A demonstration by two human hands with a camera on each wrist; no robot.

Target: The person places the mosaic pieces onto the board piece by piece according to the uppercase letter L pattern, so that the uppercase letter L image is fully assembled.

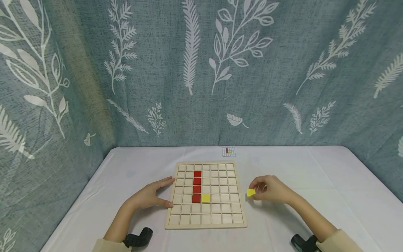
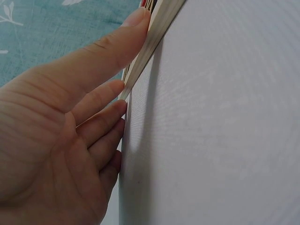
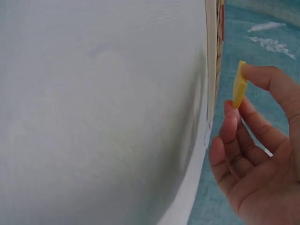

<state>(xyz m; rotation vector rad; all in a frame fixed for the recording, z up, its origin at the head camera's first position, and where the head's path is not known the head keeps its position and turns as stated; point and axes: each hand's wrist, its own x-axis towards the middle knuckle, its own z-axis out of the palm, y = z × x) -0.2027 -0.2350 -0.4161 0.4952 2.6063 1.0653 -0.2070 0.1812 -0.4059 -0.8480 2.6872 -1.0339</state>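
A wooden grid board lies on the white table. Several red square tiles form a column in it, and one yellow tile sits right of the lowest red one. My left hand touches the board's left edge, thumb and fingers spread and fairly straight. Just beyond the right edge, my right hand pinches a second yellow tile between thumb and finger. In the right wrist view that yellow tile is held on edge, apart from the board.
A small printed card with a grid pattern of red and yellow lies behind the board. The white tablecloth spreads around it. A blue-green leaf-patterned curtain hangs at the back and sides. Black devices are strapped at both wrists.
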